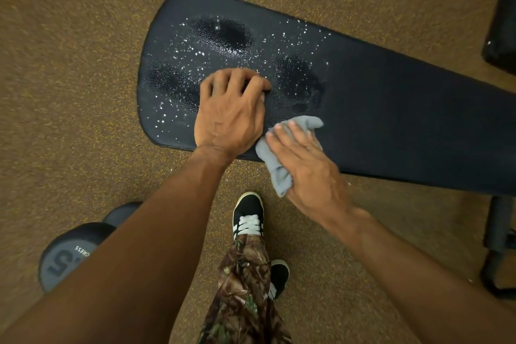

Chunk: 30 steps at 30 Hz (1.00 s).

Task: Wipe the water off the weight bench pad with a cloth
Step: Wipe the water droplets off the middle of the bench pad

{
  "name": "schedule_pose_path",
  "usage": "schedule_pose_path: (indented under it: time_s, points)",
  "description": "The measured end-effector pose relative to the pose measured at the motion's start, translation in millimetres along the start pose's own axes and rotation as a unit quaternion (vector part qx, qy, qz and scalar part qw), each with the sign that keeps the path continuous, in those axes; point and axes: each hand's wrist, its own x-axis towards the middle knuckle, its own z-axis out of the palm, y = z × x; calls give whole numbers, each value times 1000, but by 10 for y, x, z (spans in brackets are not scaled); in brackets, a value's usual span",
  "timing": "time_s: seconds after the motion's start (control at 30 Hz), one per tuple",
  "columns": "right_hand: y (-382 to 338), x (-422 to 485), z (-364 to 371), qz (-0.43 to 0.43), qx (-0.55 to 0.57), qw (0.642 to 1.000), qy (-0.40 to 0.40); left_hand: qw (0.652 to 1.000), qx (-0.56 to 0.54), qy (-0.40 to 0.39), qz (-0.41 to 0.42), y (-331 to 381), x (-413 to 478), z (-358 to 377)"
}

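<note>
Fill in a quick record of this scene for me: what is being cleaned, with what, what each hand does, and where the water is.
surface: weight bench pad, dark
water: droplets across its wide end, unwiped
tool: grey cloth, bunched
right hand: presses the cloth on the pad's near edge
left hand: rests on the wet pad, holds nothing
nearby: dumbbell on the floor
</note>
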Motion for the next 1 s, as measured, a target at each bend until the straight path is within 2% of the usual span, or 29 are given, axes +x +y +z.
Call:
schedule_pose_path:
  time_s: [0.1,0.17,0.23,0.33,0.37,0.5,0.6,0.77,0.83,0.93,1.0]
  points:
    - [160,-147,-103,-95,-5,994,-46,1000,2,2,3,5,0,3]
    - [358,-232,-212,-130,-12,988,-81,1000,0,8,2,2,4,6]
    - [473,-190,-268,-113,-12,991,-68,1000,-2,9,1,-4,2,10]
    - [233,32,-220,-19,-15,1000,15,1000,-5,6,1,-6,-1,19]
    - [112,72,-179,-16,-13,999,30,1000,-6,5,1,-10,-1,23]
    - [57,-140,-20,-107,-10,994,-14,1000,-10,4,-2,-17,-2,27]
    - [311,-204,-71,-130,-44,990,-45,1000,-17,1,-3,-10,-3,19]
    - [96,110,-144,-13,-9,1000,27,1000,-14,-5,-9,-21,2,26]
    - [22,126,-86,-31,-10,999,17,1000,-13,-2,-8,-22,-2,29]
    - [175,-16,-107,-125,-18,992,-13,1000,-19,3,-9,-21,5,23]
    - [306,-49,-192,-135,0,991,-17,1000,-19,6,-9,-17,4,17]
